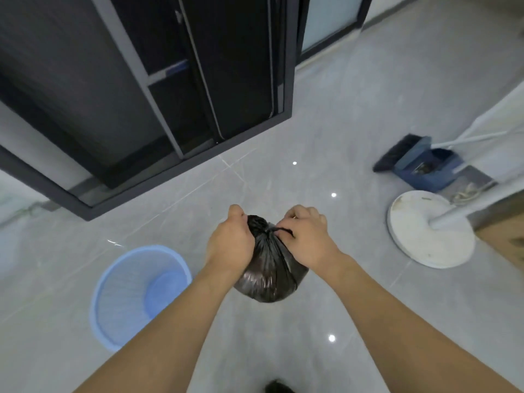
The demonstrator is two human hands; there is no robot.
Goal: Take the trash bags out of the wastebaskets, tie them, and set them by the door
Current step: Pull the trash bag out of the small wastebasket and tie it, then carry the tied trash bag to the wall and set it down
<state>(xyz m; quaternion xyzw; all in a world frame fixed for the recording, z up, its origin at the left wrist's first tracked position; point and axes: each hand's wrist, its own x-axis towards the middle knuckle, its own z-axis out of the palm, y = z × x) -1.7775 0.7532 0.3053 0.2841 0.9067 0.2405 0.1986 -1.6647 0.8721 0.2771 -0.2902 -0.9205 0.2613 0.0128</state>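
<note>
Trash bag (269,273), black, thin, soft, seemingly light, held above the floor (340,321) beside the blue wastebasket (136,293): our left hand (231,241) and right hand (304,236) pinch its gathered neck, where we judge the grip best.

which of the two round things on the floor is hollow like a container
The blue wastebasket, left of the hands: it is an open mesh tub with no bag in it. The white fan base on the right is a flat disc with a pole rising from it.
</note>
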